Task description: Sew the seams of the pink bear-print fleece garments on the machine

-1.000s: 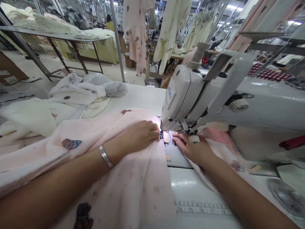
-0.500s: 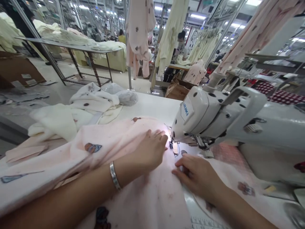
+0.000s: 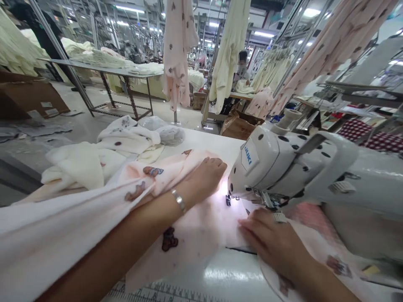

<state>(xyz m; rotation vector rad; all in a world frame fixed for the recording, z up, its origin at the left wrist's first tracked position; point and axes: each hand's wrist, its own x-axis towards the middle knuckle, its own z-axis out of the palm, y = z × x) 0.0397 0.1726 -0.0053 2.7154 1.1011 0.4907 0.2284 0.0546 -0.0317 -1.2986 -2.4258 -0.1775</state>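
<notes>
Pink printed fabric (image 3: 195, 226) lies across the white sewing table (image 3: 233, 277), its edge at the presser foot (image 3: 228, 200) under the head of a JUKI sewing machine (image 3: 267, 167). From where I stand, the person's left hand (image 3: 204, 178), with a silver bangle (image 3: 179, 200) at the wrist, rests palm down on a raised, loosely folded stretch of cloth just left of the foot. The right hand (image 3: 270, 237) lies open and flat on the fabric just in front of the machine, fingers pointing toward the foot. Neither hand pinches or closes on anything; both simply press. That is good practice: light, flat pressure on both sides of the needle keeps soft cloth smooth and guided without stretching it, and the fingertips stay clear of the needle. The bulk of the cloth trails away left over the forearm, so its weight needs supporting rather than leaving it to drag. Beyond the table, a heap of cream garments (image 3: 78, 165) sits beside a plastic bag (image 3: 168, 134), and pink and cream garments hang from racks.
</notes>
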